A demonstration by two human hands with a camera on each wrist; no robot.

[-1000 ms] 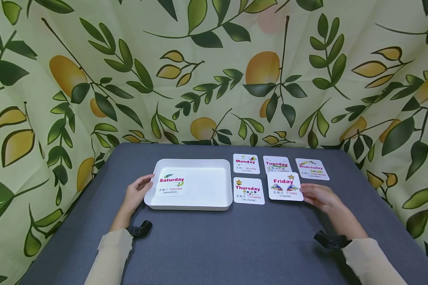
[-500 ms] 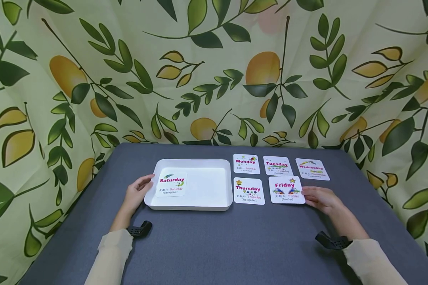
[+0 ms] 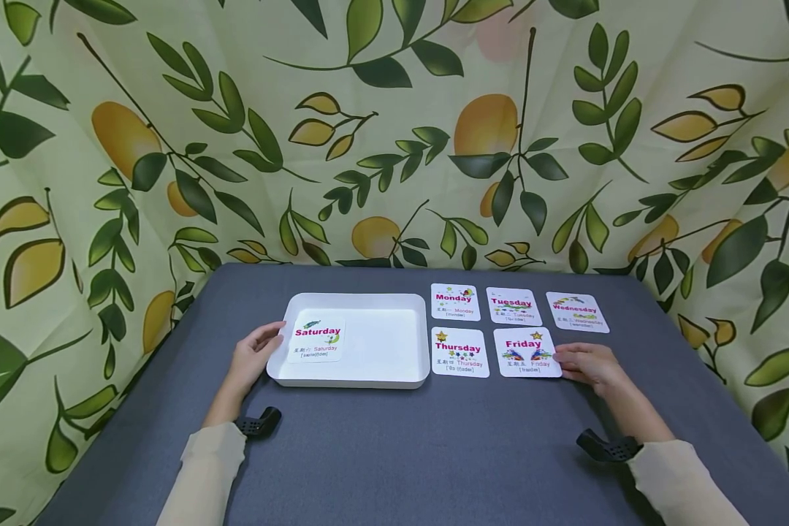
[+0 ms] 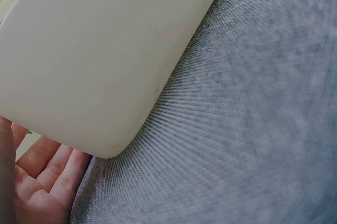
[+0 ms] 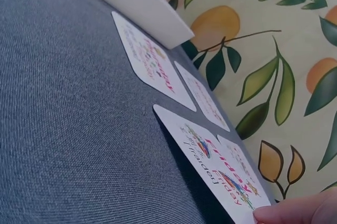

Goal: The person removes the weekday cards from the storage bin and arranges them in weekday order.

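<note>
Head view shows the right hand (image 3: pixel 588 363) lying low on the grey worktop (image 3: pixel 434 453), its grip nearly flat, fingertips touching the right edge of the Friday card (image 3: pixel 527 352); the right wrist view shows a fingertip on that card's near corner, which sits slightly raised off the cloth there. The Friday card lies in the front row just right of the Thursday card (image 3: pixel 459 352), the two apart by a thin gap. Behind them, in a row from left to right, lie the Monday card (image 3: pixel 455 302), the Tuesday card (image 3: pixel 513 305) and the Wednesday card (image 3: pixel 577 312). The left hand (image 3: pixel 253 353) rests against the left rim of the white tray (image 3: pixel 368 377), fingers relaxed and loosely spread along the tray's side, thumb near the upper edge; the left wrist view shows the open palm beside the tray's rounded corner. Inside the tray, at its left end, lies the Saturday card (image 3: pixel 316 340), face up. A leaf-and-fruit printed cloth (image 3: pixel 394 131) hangs behind and around the worktop. Nothing stands between the right hand and the Friday card.
</note>
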